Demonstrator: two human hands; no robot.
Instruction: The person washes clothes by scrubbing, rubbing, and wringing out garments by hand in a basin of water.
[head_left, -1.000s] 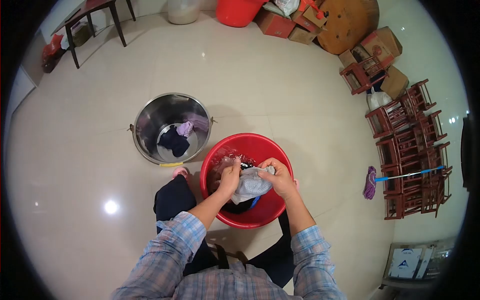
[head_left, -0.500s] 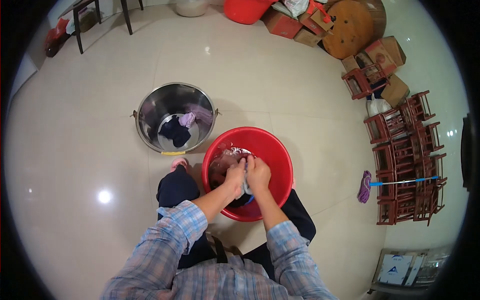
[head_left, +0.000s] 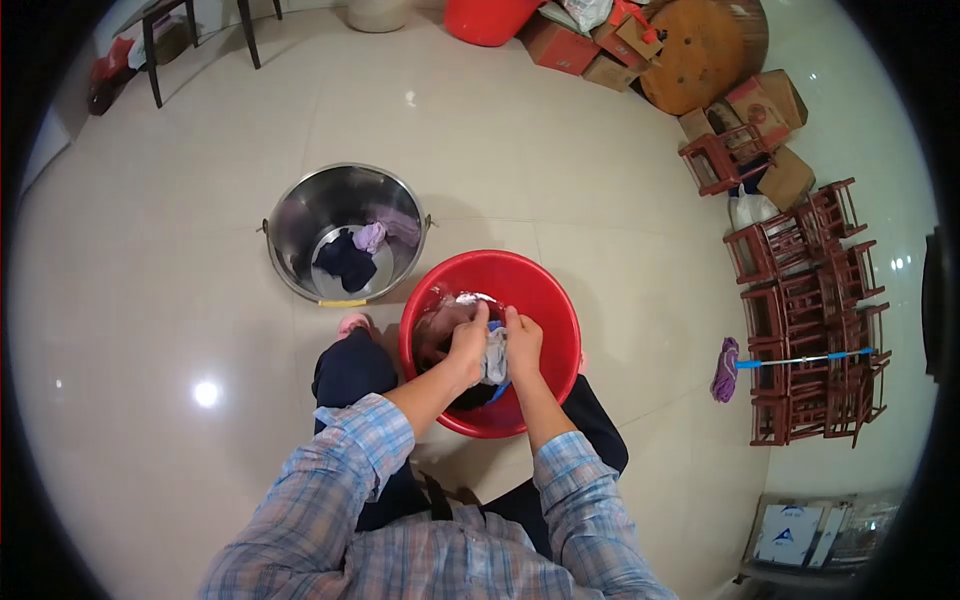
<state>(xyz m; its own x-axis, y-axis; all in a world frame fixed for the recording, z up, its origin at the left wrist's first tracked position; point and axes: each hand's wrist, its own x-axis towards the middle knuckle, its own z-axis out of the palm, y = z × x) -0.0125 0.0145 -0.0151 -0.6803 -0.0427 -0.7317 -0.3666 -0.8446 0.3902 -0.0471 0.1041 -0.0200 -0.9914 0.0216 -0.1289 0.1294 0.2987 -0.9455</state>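
Observation:
Over a red plastic basin [head_left: 565,330], my left hand [head_left: 467,345] and my right hand [head_left: 523,342] grip a small wet-looking light grey cloth with blue on it [head_left: 496,355]. The fingers of both hands are closed, thumbs pointing away from me, and the cloth hangs between them. What garment it is, I cannot make out. Below it in the basin lie dark cloth [head_left: 468,396] and water with some whitish suds. Left of the basin stands a steel bucket [head_left: 300,225] holding dark navy cloth [head_left: 345,262] and a lilac cloth [head_left: 369,238].
Stacked dark-red wooden stools [head_left: 800,310] line the right wall, with a purple mop [head_left: 726,370] leaning across them. Cardboard boxes [head_left: 560,45], a round wooden board [head_left: 692,55] and another red tub [head_left: 487,20] are at the back. Dark chair legs [head_left: 152,60] stand far left.
My hands have drawn slightly apart, and more of the grey cloth shows between them. The whole view has shifted a little; basin and bucket stay in place.

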